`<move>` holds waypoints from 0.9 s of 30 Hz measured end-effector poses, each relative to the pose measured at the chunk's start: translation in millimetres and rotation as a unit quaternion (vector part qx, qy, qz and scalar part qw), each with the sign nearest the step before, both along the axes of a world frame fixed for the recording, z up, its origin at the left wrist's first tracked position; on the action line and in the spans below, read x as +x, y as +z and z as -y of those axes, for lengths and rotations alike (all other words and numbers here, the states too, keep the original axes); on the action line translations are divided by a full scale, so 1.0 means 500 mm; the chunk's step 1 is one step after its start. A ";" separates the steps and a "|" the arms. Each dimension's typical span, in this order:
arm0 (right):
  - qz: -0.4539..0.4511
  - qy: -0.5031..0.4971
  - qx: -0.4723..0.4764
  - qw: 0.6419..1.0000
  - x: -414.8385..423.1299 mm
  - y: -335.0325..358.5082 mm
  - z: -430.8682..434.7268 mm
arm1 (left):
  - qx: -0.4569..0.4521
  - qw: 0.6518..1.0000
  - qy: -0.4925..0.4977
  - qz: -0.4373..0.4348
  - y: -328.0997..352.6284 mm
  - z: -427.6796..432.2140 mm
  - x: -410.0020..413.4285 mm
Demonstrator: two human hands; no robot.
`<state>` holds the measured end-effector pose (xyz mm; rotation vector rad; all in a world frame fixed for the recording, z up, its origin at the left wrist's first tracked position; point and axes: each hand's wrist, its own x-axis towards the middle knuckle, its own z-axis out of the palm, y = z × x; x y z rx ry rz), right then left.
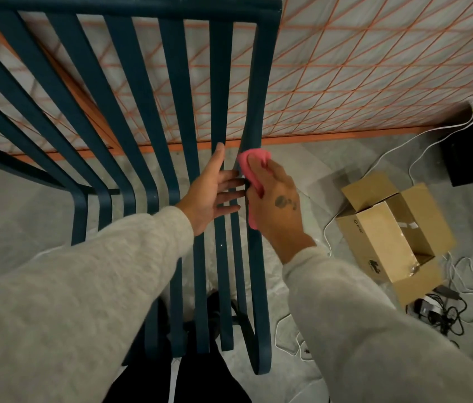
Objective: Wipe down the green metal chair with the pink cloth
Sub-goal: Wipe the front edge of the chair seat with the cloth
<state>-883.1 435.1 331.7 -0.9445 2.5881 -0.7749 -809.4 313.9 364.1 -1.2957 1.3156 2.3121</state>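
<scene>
My right hand (276,205) has its grip closed on the soft pink cloth (251,167), pressing it to the outer slat of the dark green metal chair (168,91). My left hand (213,190) rests open, steadying neighbouring slats. I judge the frame rigid; the cloth bunches easily.

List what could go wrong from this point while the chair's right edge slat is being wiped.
1. The left hand has its fingers threaded between the slats of the chair, beside the pink cloth; a hard stroke by the right hand could pinch them.
2. White cables and an open cardboard box lie on the floor to the right; stepping around the chair could snag a foot.
</scene>
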 end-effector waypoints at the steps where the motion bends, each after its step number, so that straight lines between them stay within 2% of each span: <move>1: -0.015 0.010 0.014 1.000 0.020 -0.015 -0.021 | -0.001 1.000 -0.004 -0.005 -0.001 -0.001 0.002; 7: 0.017 0.011 0.070 0.997 0.136 -0.040 -0.149 | 0.007 1.000 -0.007 -0.022 -0.017 0.002 0.008; 11: -0.010 -0.023 0.017 1.000 0.118 -0.042 -0.115 | 0.009 1.000 -0.008 -0.015 -0.020 0.003 0.009; 17: -0.054 -0.023 -0.039 0.998 0.014 -0.019 -0.013 | -0.007 1.000 -0.017 -0.002 -0.017 0.000 0.004; 21: -0.023 -0.021 -0.054 0.998 0.032 -0.008 -0.028 | -0.007 1.000 -0.012 0.000 -0.020 -0.003 0.006; 27: 0.046 -0.003 -0.021 0.999 0.164 -0.029 -0.205 | 0.017 0.999 -0.030 0.003 -0.036 -0.015 0.024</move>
